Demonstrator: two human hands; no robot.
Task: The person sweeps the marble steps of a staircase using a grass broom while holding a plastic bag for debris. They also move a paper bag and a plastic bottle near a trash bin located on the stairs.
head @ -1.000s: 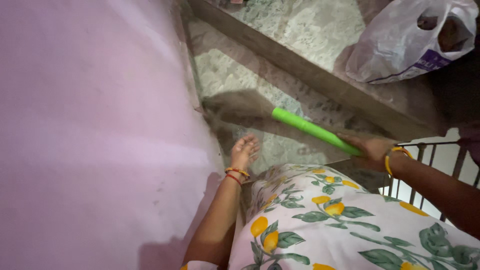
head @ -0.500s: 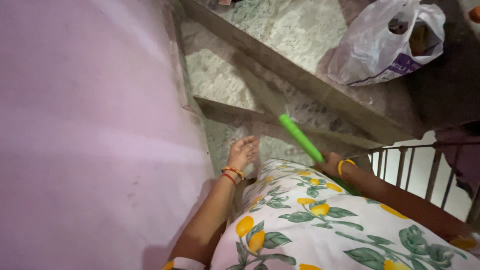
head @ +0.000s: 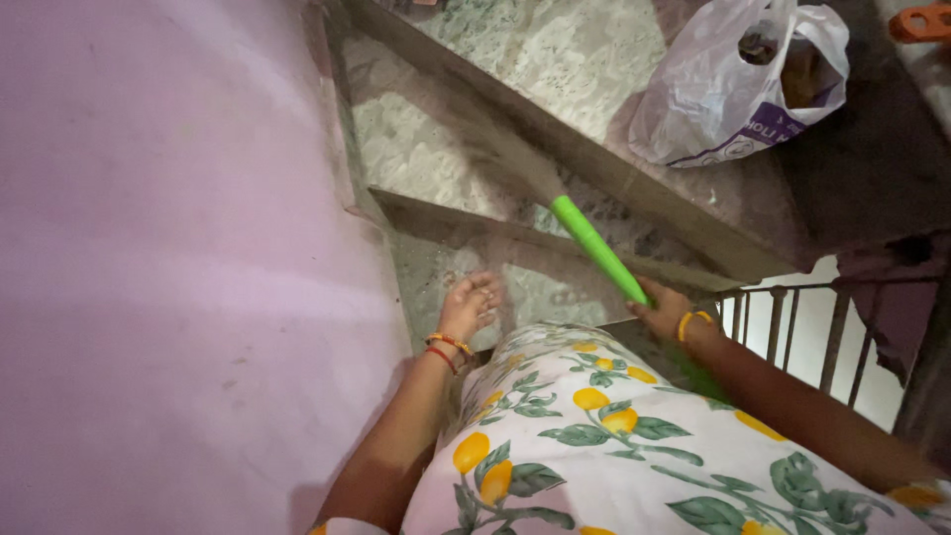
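the green broom handle [head: 597,249] slants up and left over the speckled stone steps [head: 436,149], its bristle end a brown blur above the upper step. the right hand [head: 662,309] is wrapped round its lower end, beside the metal railing [head: 792,327]. the left hand [head: 468,305] hangs with fingers loosely spread, holding nothing, near the pink wall [head: 168,248]. a white plastic bag [head: 723,94] lies on the landing above.

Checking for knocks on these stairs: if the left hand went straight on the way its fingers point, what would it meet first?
Probably the mottled stone stair tread just beyond the left hand, then that step's riser. The pink wall lies off to its side. Depth is hard to judge.
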